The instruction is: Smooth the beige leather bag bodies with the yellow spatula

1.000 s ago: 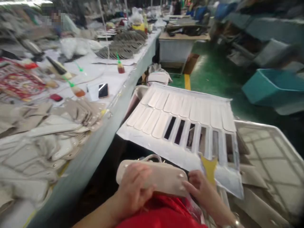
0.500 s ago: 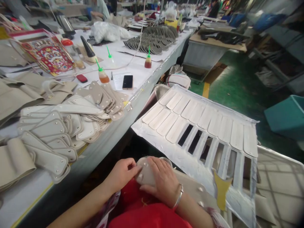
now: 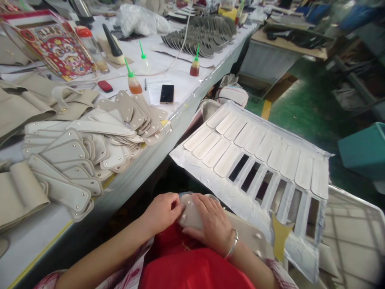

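My left hand (image 3: pixel 164 212) pinches the left end of the beige studded panel (image 3: pixel 245 230), above my red apron (image 3: pixel 195 269) by the white frame's (image 3: pixel 198 170) near edge; my right hand (image 3: pixel 210 222) clasps its face. Steady, even pressure should prevent slipping.

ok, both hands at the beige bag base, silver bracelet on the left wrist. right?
Wrong wrist: the head view shows the silver bracelet on the wrist of the right hand. That hand and the left hand are both at the beige bag base.
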Tool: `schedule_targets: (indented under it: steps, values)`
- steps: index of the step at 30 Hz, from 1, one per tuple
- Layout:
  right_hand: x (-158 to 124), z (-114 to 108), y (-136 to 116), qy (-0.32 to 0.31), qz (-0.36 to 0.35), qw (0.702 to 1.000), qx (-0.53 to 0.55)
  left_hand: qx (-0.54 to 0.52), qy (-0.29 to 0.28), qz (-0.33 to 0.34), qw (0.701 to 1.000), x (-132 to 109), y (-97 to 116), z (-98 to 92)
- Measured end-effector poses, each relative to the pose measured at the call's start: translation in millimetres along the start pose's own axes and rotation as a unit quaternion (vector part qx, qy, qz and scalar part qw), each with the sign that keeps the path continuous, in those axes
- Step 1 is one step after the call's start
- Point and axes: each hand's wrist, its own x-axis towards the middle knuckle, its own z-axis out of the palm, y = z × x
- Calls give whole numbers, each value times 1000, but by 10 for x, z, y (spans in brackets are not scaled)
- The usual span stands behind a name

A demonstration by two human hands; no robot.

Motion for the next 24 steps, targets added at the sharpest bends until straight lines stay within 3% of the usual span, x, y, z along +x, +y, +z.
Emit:
schedule_targets:
  steps: [7,15,20,24]
  values:
    - [-26,2,35,23,-29,999,0,-62,-41,-1,997,48,-54,-15]
    - [-454,-51,253,47,-117,988,-90,-93,-72,14,993,71,-90,27]
    - [-635,-163,393,-25,-96,993,-63,-103,-87,8,991,72,-91,37]
    - [-803,-282,493,-35,-46,997,-56,-111,-95,1,989,65,-117,48]
